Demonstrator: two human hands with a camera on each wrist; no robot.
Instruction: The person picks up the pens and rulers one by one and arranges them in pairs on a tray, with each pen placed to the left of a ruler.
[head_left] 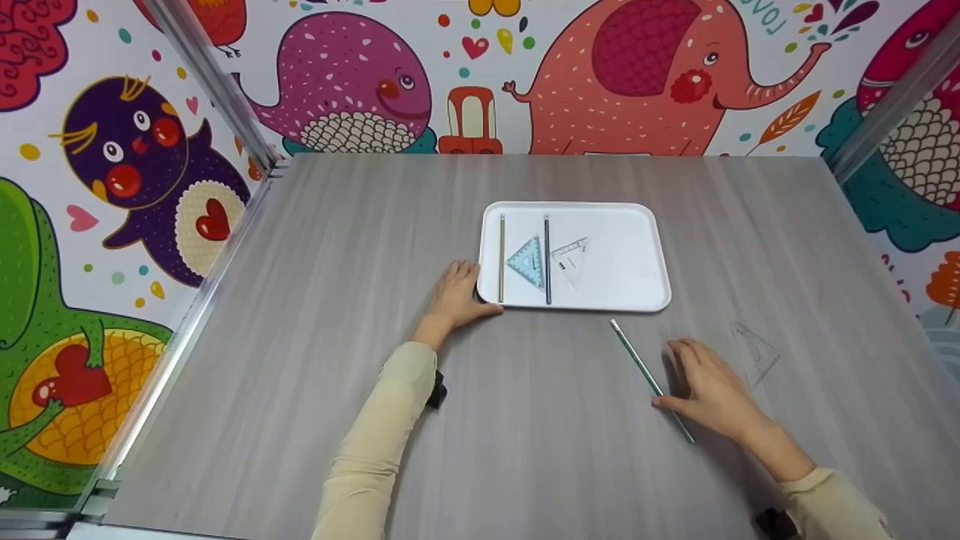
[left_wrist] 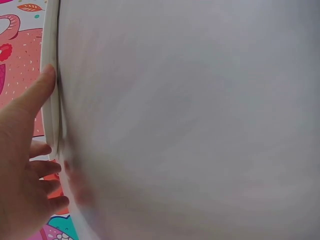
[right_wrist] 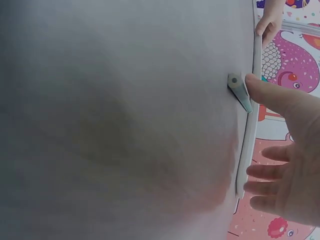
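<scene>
My left hand (head_left: 452, 296) rests at the near left corner of a white tray (head_left: 626, 259), thumb touching the front rim and fingers along the left side. In the tray lie a gold-coloured pencil (head_left: 502, 259), a light blue set square (head_left: 528, 262), a dark pencil (head_left: 547, 259) and a clear set square (head_left: 571, 259). My right hand (head_left: 712, 390) is over a green pencil (head_left: 636, 354) on the table, its thumb at the pencil and its fingers held apart from it. The right wrist view shows that pencil's end (right_wrist: 235, 81) beside the thumb.
Another clear set square (head_left: 766, 349) lies on the grey table (head_left: 360, 247), just beyond the right hand. Printed wall panels (head_left: 480, 112) stand behind and at the sides, with metal posts (head_left: 217, 82) at the back corners.
</scene>
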